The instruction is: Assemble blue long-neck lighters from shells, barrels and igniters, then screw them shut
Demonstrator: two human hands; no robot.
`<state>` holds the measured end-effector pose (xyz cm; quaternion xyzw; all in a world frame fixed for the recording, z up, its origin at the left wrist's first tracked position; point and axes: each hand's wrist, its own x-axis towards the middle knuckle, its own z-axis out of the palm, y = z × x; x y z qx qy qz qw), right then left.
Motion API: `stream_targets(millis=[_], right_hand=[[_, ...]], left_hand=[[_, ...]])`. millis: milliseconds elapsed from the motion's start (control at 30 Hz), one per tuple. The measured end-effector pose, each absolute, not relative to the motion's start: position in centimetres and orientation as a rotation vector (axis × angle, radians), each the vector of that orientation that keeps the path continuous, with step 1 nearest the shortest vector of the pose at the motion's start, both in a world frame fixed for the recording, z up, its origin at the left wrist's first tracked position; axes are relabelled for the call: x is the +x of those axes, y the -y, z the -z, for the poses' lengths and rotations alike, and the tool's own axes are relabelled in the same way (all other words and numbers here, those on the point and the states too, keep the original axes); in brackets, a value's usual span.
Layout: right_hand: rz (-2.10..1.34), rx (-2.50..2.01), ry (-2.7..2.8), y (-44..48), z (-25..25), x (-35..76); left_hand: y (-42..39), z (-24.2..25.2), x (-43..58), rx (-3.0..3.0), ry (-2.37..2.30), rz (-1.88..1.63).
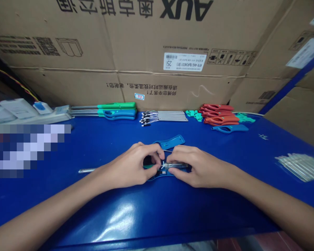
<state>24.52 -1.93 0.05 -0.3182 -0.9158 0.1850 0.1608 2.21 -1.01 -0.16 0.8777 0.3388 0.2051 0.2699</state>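
A right hand (195, 164) is pinching a clear tube (176, 165) between thumb and fingers, closing firmly around it and pointing its white tip to the left. A left hand (136, 164) is meeting that tip, its thumb and forefinger curling almost together; whether they are gripping the tip or only steadying beside it, I cannot tell.

Beneath both hands, an open blue shell (152, 179) is lying on a blue table (125, 212), the tube sitting just over it. A silver rod (86, 170) is poking out beyond the left wrist. Just behind the fingers, another blue shell half (174, 142) is resting loose.

The person appears to be fitting the tube into the open shell. The next move seems to be calling for lining up the white tip and pressing the tube down without disturbing the small parts inside.

Farther out, more clear tubes (297, 167) are lying on the right, near a few small screws (263, 136). Along the back, long lighters (120, 113), silver rods with wires (172, 116) and red handles (219, 113) are waiting in groups before a cardboard box (94, 80).
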Motion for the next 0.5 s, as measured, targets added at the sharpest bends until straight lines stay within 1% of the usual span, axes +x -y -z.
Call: stream_targets(millis=[500], right_hand=[[-0.553, -0.9, 2.616, 2.07, 0.34, 24.44]], left_hand=[[0.88, 0.27, 2.1, 2.403, -0.899, -0.577]])
